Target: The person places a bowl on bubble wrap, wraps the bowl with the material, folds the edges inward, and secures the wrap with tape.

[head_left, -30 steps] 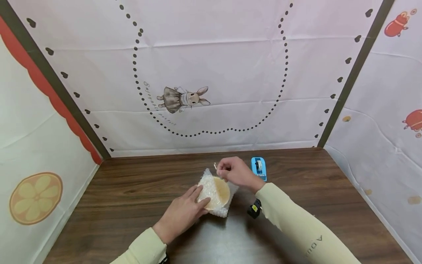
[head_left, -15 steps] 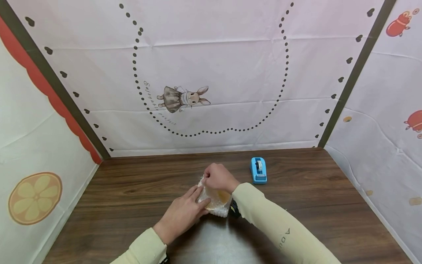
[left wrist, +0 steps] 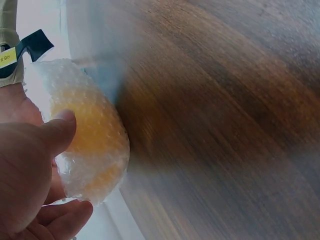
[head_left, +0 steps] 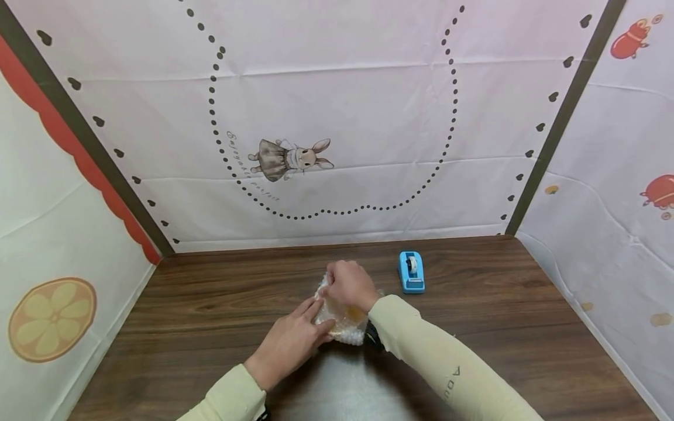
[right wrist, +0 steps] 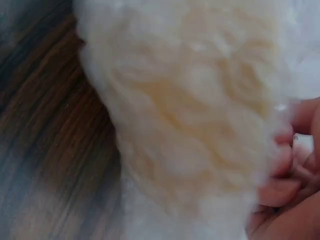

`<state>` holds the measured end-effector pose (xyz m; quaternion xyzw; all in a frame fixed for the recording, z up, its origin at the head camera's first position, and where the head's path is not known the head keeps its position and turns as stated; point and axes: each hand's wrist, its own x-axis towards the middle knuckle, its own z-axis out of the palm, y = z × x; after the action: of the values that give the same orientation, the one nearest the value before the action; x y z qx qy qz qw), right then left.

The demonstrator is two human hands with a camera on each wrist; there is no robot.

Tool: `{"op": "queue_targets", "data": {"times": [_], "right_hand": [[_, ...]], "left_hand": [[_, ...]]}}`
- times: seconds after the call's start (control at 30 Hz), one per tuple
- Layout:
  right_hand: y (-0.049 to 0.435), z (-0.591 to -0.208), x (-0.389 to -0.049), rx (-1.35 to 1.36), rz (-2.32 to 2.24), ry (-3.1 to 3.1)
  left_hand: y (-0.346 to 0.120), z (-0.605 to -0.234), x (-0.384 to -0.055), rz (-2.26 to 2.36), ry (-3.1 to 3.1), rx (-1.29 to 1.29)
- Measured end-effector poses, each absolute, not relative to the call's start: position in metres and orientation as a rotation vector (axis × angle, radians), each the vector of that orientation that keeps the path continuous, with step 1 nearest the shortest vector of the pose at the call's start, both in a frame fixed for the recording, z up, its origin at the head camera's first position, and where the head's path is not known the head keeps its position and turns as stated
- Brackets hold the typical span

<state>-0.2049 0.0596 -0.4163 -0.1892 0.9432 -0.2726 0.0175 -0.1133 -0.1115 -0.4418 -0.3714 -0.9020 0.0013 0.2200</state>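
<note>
A small bundle of clear bubble wrap point(head_left: 350, 335) lies on the table, folded around a round yellow thing point(head_left: 356, 314) whose exact kind the plastic hides. My left hand point(head_left: 292, 342) holds the bundle's left side; in the left wrist view its thumb point(left wrist: 62, 131) presses on the bubble wrap point(left wrist: 102, 172) with fingers round the edge. Reaching across the top, my right hand point(head_left: 351, 285) has curled fingers that pinch the wrap near its far left edge. Close up and blurred, the bubble wrap point(right wrist: 185, 120) fills much of the right wrist view, beside the right fingers point(right wrist: 280, 192).
A blue tape dispenser point(head_left: 412, 273) with a roll in it stands to the right of the hands, near the back of the dark wooden table point(head_left: 221, 292). Printed cloth walls point(head_left: 368, 128) rise behind and at both sides.
My right hand has moved left across the bundle, folding the wrap over the yellow thing that was half bare. In the last half second it has hardly moved. The left hand stays put.
</note>
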Motion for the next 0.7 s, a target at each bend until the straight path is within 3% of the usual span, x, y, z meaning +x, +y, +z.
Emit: {"op": "queue_targets", "data": {"times": [0.27,0.7], "right_hand": [[0.069,-0.415,-0.210,-1.178,-0.541,2.931],[0.074,-0.424,-0.217,-1.166,-0.385,2.825]], "left_hand": [[-0.114,-0.441,-0.112,0.041,-2.507,-1.021],[-0.112,-0.440,-0.110,0.056,-2.522,-1.031]]}}
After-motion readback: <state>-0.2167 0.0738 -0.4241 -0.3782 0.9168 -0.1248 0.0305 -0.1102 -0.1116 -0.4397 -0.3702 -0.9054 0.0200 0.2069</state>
